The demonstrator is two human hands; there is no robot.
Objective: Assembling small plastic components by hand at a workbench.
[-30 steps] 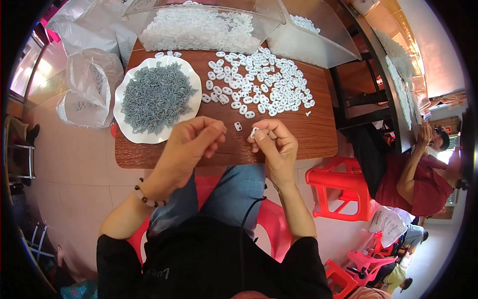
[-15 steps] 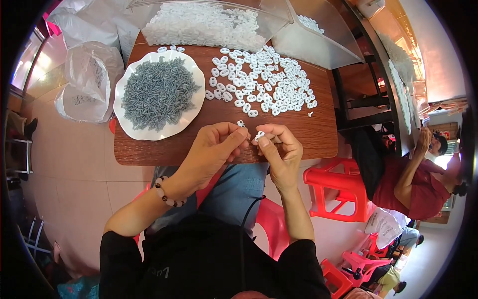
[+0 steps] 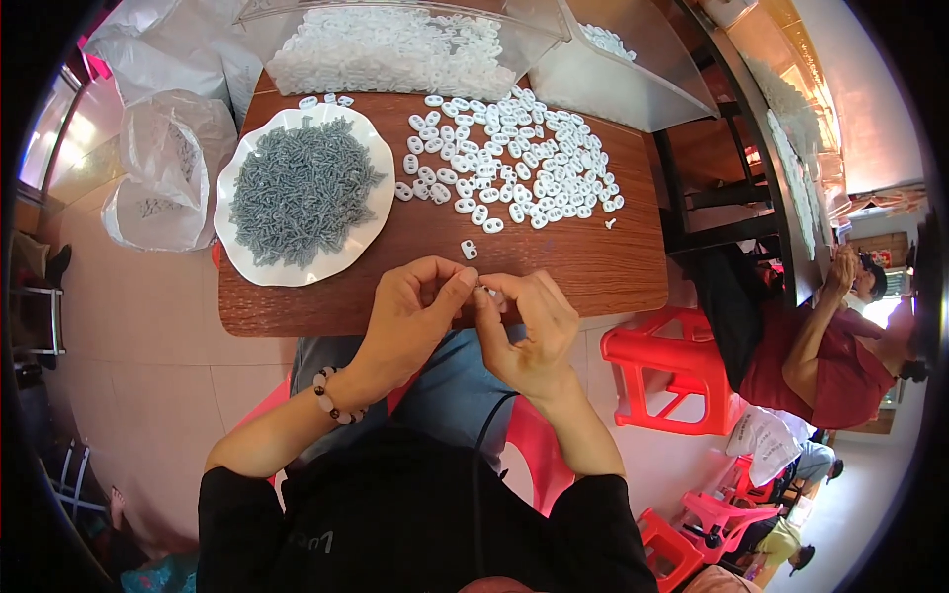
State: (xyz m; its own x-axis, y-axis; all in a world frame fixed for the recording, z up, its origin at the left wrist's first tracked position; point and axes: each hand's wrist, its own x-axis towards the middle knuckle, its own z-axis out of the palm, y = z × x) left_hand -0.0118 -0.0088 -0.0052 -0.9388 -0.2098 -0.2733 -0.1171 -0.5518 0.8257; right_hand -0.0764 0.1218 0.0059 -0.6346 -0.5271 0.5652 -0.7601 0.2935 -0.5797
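My left hand (image 3: 420, 311) and my right hand (image 3: 534, 331) meet fingertip to fingertip just over the near edge of the brown table (image 3: 613, 277). Pinched in my right fingers is a small white two-holed plastic piece (image 3: 492, 293), mostly covered by the fingertips. The left thumb and forefinger are pressed together against it; whatever they hold is hidden. One loose white piece (image 3: 470, 250) lies just beyond my hands. Further back spreads a pile of white oval two-holed pieces (image 3: 554, 163). To the left, a scalloped white plate (image 3: 381, 222) carries a heap of small grey screw-like parts (image 3: 301, 193).
Clear plastic bins (image 3: 623, 94) of white pieces stand along the table's far side. White sacks (image 3: 163, 212) sit on the floor at left. A red stool (image 3: 667, 371) is at right, by a person in dark red (image 3: 806, 366) at another table.
My hands have come together, the right moving left and slightly nearer me. The loose white piece now shows apart from the left fingertips. The whole view has shifted a little.
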